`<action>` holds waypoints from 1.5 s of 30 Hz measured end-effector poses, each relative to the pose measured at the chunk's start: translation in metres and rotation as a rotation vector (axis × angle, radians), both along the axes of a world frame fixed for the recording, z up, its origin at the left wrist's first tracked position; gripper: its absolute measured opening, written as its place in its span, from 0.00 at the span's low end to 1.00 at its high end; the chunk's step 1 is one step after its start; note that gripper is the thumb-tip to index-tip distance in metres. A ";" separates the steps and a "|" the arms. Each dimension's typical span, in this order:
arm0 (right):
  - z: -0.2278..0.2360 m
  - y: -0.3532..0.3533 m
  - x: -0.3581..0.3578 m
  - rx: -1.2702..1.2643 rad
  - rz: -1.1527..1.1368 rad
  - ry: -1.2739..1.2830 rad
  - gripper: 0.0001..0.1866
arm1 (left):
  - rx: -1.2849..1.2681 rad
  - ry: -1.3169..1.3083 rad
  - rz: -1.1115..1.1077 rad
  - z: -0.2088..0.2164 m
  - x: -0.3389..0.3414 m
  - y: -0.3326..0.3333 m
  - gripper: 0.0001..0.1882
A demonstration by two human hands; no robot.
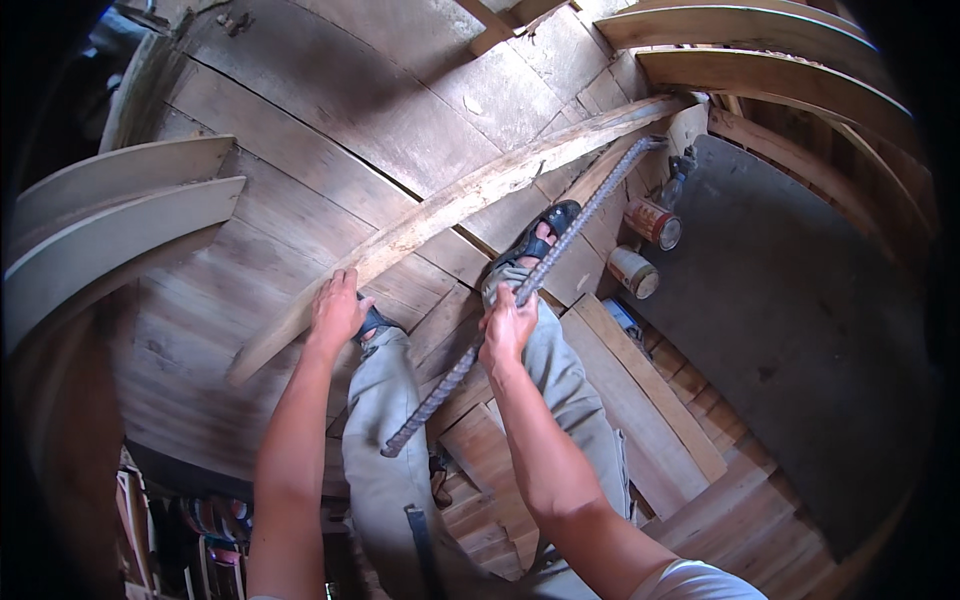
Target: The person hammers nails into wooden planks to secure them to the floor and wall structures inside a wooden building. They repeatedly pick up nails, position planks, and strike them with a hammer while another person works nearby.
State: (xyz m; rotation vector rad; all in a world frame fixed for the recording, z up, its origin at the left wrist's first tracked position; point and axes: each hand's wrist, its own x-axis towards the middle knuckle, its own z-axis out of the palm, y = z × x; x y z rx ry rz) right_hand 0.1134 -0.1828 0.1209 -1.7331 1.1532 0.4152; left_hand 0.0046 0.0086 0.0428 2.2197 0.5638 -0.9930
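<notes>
- Head view: near centre, our right hand [508,328] is closed around a ribbed metal bar [591,215] slanting from half past one to seven o'clock.
- Our left hand [338,312], at nine o'clock, touches a wooden beam [445,213], fingers part-curled; whether it grips, we cannot tell.
- Two cans [652,222] sit between two and three o'clock.

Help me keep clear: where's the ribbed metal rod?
Mid-picture in the head view, the ribbed metal rod slants through the right hand, left of the red-labelled can.
</notes>
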 end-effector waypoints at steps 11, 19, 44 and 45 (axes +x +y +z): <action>0.081 -0.023 0.019 -0.101 0.243 -0.105 0.07 | -0.059 -0.144 0.147 0.110 0.046 0.023 0.21; 0.136 -0.072 0.101 -0.276 0.685 -0.355 0.09 | -0.092 -0.299 0.168 0.197 0.113 0.007 0.18; 0.295 -0.302 0.019 -0.299 1.130 -0.015 0.10 | -1.022 -0.074 0.634 0.307 0.387 -0.114 0.16; 0.297 -0.307 0.014 -0.314 1.148 0.015 0.10 | -1.008 -0.083 0.640 0.303 0.384 -0.116 0.16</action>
